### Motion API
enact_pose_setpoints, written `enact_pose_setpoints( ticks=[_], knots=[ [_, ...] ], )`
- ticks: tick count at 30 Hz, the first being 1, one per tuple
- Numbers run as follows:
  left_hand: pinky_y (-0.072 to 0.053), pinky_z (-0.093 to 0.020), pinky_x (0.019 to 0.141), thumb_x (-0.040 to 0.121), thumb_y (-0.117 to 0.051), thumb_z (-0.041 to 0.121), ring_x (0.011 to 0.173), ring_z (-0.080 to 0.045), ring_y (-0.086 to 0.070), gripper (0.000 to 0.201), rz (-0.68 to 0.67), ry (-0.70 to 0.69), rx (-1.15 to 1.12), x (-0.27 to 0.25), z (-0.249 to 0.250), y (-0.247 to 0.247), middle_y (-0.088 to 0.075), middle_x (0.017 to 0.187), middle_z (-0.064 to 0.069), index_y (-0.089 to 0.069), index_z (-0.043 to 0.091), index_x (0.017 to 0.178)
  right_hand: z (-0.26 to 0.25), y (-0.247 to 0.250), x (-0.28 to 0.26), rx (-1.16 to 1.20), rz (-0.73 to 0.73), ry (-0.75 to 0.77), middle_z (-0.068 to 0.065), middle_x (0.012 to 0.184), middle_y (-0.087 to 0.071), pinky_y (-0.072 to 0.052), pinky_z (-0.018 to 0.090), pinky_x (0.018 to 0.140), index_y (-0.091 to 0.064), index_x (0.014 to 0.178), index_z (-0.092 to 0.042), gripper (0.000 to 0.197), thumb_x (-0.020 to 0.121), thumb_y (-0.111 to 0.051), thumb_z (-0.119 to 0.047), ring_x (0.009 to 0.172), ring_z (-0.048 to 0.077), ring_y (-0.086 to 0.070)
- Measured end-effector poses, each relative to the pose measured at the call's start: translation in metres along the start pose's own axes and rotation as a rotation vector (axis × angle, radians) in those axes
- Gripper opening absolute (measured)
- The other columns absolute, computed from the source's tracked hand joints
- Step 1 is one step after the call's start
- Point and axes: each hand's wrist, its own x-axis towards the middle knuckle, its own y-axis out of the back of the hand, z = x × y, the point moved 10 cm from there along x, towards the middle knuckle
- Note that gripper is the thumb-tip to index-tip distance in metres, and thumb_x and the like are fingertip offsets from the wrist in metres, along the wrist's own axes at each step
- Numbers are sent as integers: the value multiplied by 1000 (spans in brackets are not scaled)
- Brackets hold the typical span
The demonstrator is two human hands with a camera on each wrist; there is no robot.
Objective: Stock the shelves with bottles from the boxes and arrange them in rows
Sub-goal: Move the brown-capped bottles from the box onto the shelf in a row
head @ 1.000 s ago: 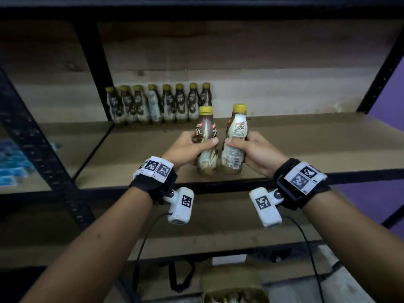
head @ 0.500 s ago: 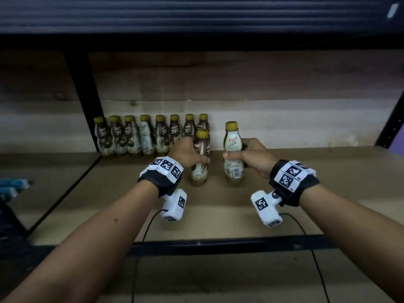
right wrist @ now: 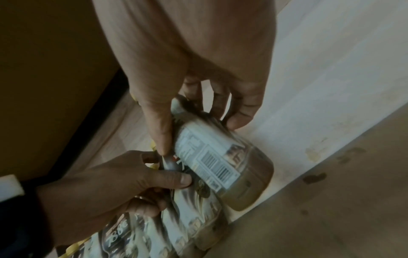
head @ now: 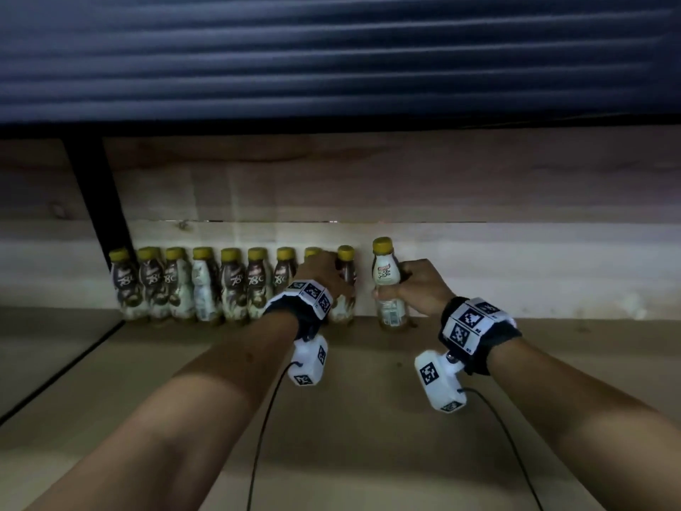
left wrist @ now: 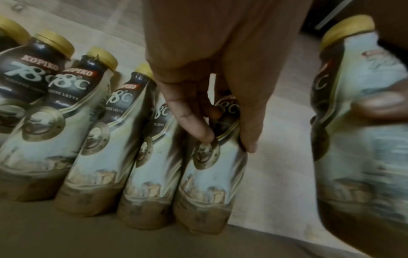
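Several yellow-capped coffee bottles point(head: 206, 285) stand in a row along the back wall of the wooden shelf point(head: 368, 437). My left hand point(head: 320, 274) pinches one more bottle point(head: 346, 269) at the row's right end, thumb and fingers on its upper body point(left wrist: 212, 174); it stands upright against its neighbour. My right hand point(head: 416, 289) grips another bottle point(head: 386, 278) upright, a small gap to the right of that one, close to the wall. In the right wrist view this bottle point(right wrist: 223, 162) is blurred, its barcode facing the camera, and my left hand point(right wrist: 110, 188) shows beside it.
A black upright post point(head: 99, 201) stands left of the row. The pale back wall point(head: 516, 271) runs on to the right with bare shelf board below it. A dark ribbed surface point(head: 331, 49) hangs overhead. Sensor cables point(head: 258, 437) trail from both wrists.
Both hands have carried their bottles from the shelf's front to the back wall. The left bottle now sits at the row's right end, the right bottle just beside it.
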Motion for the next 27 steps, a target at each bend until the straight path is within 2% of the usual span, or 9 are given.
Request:
enact_pose_setpoints(
  ticks=[3, 6, 8, 11, 14, 16, 20, 24, 27],
  knots=[
    [-42, -28, 61, 48, -85, 48, 69, -20, -50, 52, 14, 29, 40, 9, -1, -4, -45, 78, 4, -48, 26, 77, 6, 1, 15, -44, -31, -17, -1, 88, -74, -55, 26, 70, -73, 95, -14, 35, 63, -88, -18, 82, 13, -70],
    [-44, -29, 64, 57, -84, 42, 77, -24, -58, 43, -6, 52, 32, 10, -4, -12, -55, 82, 1, -53, 24, 81, 13, -5, 28, -48, -67, -49, -1, 86, -74, -55, 27, 70, -74, 91, -16, 32, 63, -88, -19, 82, 14, -70],
    [-48, -31, 72, 63, -83, 38, 90, -28, -63, 44, 5, 56, 17, 10, -9, -15, -64, 97, -4, -60, 19, 95, 18, -11, 37, -46, -77, -71, -1, 85, -74, -55, 27, 66, -72, 88, -17, 30, 62, -87, -18, 81, 14, -71],
    [-50, -39, 88, 69, -79, 36, 103, -33, -62, 52, 44, 60, -3, 6, -12, -14, -62, 111, -9, -56, 14, 109, 25, -24, 47, -38, -69, -122, -1, 82, -73, -58, 25, 56, -70, 88, -17, 35, 59, -89, -17, 75, 13, -71],
    [-48, -44, 95, 76, -69, 40, 107, -33, -60, 47, 61, 37, -5, 0, -6, -8, -60, 115, -9, -50, 16, 113, 28, -31, 57, -99, -14, -155, 3, 87, -72, -61, 34, 69, -68, 91, -15, 42, 55, -90, -21, 79, 20, -70],
    [-49, -44, 94, 73, -63, 45, 107, -33, -60, 53, 27, 31, -17, -4, -4, -3, -60, 116, -8, -47, 18, 116, 29, -32, 62, -153, 29, -182, 6, 91, -71, -59, 32, 70, -66, 95, -11, 48, 55, -89, -22, 82, 24, -69],
    [-43, -30, 70, 72, -70, 32, 99, -28, -61, 55, -45, 6, 43, -13, -8, 4, -61, 116, -10, -47, 15, 120, 32, -37, 66, -225, 82, -179, 12, 102, -71, -52, 26, 70, -68, 107, -7, 53, 61, -90, -22, 91, 27, -68],
    [-48, -33, 79, 74, -75, 32, 107, -33, -60, 59, -84, -78, 100, -28, -10, 6, -62, 117, -11, -51, 10, 123, 39, -34, 57, -210, 117, -152, 8, 109, -70, -49, 24, 72, -66, 109, -13, 54, 62, -87, -29, 95, 24, -66],
    [-51, -33, 84, 80, -70, 34, 104, -30, -62, 37, -112, -141, 91, -45, -11, 12, -65, 111, -9, -65, 10, 109, 33, -19, 46, -120, 157, -171, 8, 129, -57, -50, 32, 90, -49, 131, -11, 74, 69, -84, -34, 114, 28, -57]
  ],
)
